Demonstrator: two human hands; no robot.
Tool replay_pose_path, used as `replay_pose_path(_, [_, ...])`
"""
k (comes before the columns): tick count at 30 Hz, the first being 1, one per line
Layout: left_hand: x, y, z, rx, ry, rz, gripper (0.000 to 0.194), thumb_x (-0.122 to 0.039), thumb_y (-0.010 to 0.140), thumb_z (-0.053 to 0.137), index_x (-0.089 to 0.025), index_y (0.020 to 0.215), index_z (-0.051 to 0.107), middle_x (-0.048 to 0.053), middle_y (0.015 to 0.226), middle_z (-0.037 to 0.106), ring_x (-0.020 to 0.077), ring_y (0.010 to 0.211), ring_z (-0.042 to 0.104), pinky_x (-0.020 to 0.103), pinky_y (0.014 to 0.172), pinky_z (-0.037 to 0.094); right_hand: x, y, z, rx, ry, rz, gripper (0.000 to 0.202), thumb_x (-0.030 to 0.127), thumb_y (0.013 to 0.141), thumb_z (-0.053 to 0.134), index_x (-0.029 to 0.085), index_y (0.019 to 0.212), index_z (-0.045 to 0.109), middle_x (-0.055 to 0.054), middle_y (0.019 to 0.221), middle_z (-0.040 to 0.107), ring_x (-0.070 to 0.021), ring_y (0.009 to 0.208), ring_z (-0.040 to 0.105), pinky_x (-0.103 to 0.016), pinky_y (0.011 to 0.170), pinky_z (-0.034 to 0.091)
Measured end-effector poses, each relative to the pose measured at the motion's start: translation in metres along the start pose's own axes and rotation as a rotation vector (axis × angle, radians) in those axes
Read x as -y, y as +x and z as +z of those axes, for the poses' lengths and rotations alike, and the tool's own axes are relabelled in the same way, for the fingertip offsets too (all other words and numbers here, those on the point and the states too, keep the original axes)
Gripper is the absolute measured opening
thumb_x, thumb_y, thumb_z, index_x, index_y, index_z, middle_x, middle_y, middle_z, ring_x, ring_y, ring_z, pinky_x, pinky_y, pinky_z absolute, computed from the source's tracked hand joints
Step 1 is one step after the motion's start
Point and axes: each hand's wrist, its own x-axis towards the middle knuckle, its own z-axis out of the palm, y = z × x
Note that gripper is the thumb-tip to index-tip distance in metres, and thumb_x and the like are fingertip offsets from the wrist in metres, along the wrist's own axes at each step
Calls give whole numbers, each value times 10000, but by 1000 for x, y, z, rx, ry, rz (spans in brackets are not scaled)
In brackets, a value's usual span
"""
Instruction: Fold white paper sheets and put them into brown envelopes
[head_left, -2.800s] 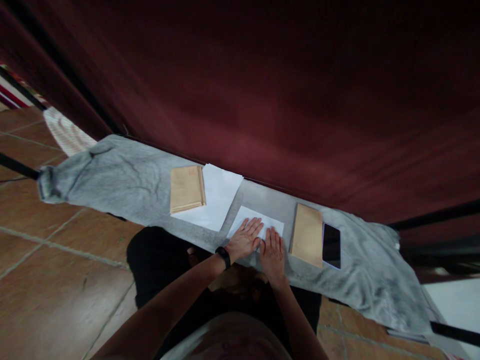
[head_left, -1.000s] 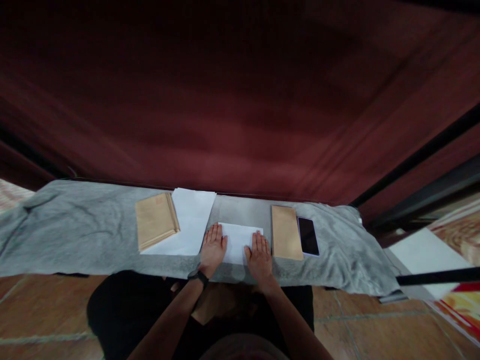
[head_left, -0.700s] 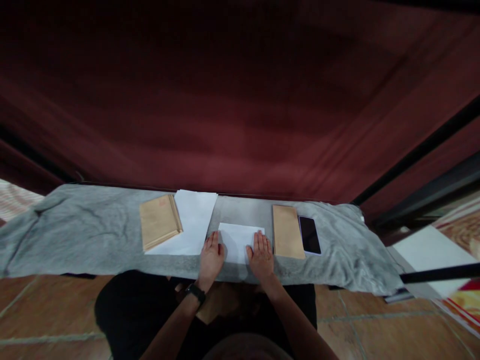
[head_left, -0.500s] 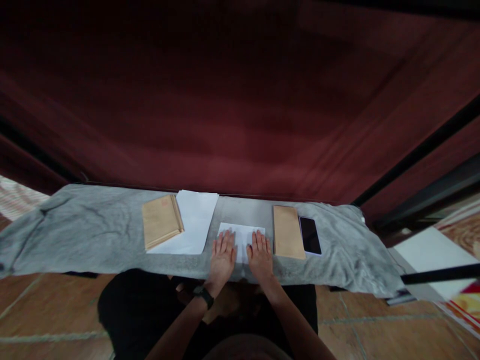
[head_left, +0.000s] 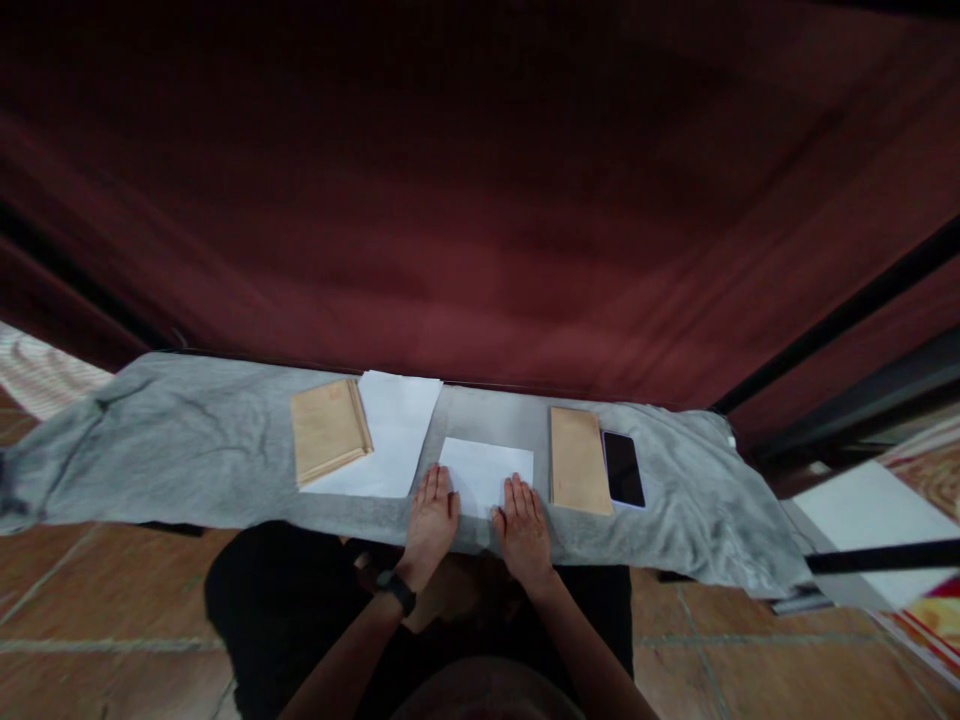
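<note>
A white sheet of paper (head_left: 484, 472), apparently folded, lies flat on the grey cloth in front of me. My left hand (head_left: 433, 515), with a dark watch (head_left: 397, 590) on its wrist, rests flat at the paper's left edge, fingers stretched out. On the lower right corner of the paper lies my right hand (head_left: 523, 525), its fingers extended too. A small stack of brown envelopes (head_left: 579, 460) sits just right of the paper. To the left, more brown envelopes (head_left: 328, 430) overlap a stack of white paper (head_left: 397, 430).
The grey cloth (head_left: 217, 440) covers a narrow bench or table. Beside the right-hand envelopes is a dark-screened phone (head_left: 623, 469). A dark red panel (head_left: 480, 280) rises behind the bench. At far right, a white board or sheet (head_left: 885, 520) stands past a dark bar.
Both hands have slid toward me and slightly apart, showing more of the white paper. The whole view has shifted a little.
</note>
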Motion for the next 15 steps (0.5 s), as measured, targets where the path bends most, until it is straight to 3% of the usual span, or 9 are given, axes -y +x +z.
replay_pose_path(4, [7, 19, -14, 35, -95, -166, 517, -252, 907, 438, -44, 1372, 523, 226, 1282, 642, 316, 1202, 609, 434, 1045, 442, 2, -1, 3, -16, 5, 2, 555, 358, 1031, 384, 99, 1522, 353, -182, 1551, 397, -292, 1430, 385, -491, 1163, 326])
replay_pose_path(9, [14, 41, -25, 86, -560, -477, 439, -252, 760, 608, -140, 1182, 649, 93, 881, 739, 259, 852, 702, 353, 806, 516, 2, -1, 1, -15, 23, 6, 548, 355, 1027, 403, 85, 1503, 374, -201, 1548, 395, -299, 1431, 383, -504, 1164, 325])
replay_pose_path(12, [12, 44, -27, 99, -705, -498, 278, -281, 745, 619, -165, 987, 690, 22, 692, 697, 214, 678, 678, 302, 643, 515, 6, -1, -2, -3, 49, 5, 565, 361, 1014, 440, 85, 1503, 371, -206, 1551, 387, -303, 1443, 365, -512, 1167, 322])
replay_pose_path(15, [1, 43, -37, 78, -822, -471, 259, -381, 769, 618, -163, 893, 686, 17, 714, 698, 194, 678, 666, 284, 616, 517, 22, 4, -8, 39, 125, -44, 673, 411, 974, 507, 104, 1539, 308, -187, 1561, 377, -294, 1458, 340, -501, 1165, 339])
